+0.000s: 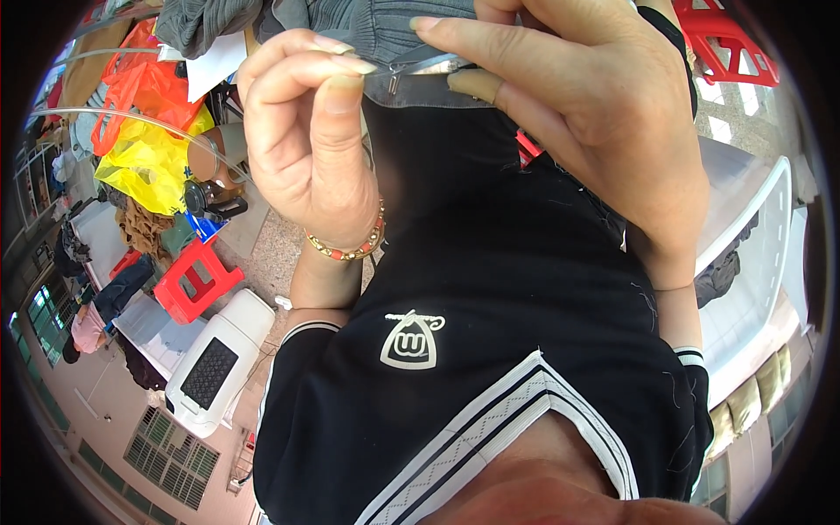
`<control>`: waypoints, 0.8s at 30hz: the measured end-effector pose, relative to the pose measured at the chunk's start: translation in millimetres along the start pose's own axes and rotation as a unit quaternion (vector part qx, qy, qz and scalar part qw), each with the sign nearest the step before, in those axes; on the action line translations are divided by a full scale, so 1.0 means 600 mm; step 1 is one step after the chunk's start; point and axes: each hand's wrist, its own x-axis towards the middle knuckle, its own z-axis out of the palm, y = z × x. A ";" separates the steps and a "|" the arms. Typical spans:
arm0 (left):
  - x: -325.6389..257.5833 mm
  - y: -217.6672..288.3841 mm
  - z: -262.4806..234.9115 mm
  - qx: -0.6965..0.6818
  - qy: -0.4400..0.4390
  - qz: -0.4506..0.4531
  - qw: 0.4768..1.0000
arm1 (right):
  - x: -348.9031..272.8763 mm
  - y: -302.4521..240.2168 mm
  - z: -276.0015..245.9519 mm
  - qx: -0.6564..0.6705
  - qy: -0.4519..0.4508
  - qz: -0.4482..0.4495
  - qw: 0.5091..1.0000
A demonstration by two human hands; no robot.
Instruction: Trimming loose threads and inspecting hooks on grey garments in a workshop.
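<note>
The right hand [595, 96] grasps a silver tool [435, 64], tip just beside the pinched left hand [302, 131], before grey cloth [389, 28]; I cannot tell what the pinch holds. Best keep both steady, skin clear of the point.

A white-trimmed black shirt [525, 289] and an orange-gold bracelet [339, 254] are worn.

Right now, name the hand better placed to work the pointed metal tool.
Right, most likely: the right hand holds the metal tool, its tip pointing toward the left hand, which is pinched close by.
</note>
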 end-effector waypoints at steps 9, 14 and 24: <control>0.007 -0.004 0.012 -0.014 0.035 -0.008 0.999 | -0.009 0.044 0.018 0.071 0.079 -0.101 0.989; -0.003 -0.051 -0.002 0.137 -0.017 -0.016 0.990 | 0.002 0.101 0.032 0.186 0.082 0.164 0.965; -0.009 -0.077 -0.018 0.162 0.013 -0.005 0.987 | 0.040 0.162 0.085 0.446 0.040 0.133 0.884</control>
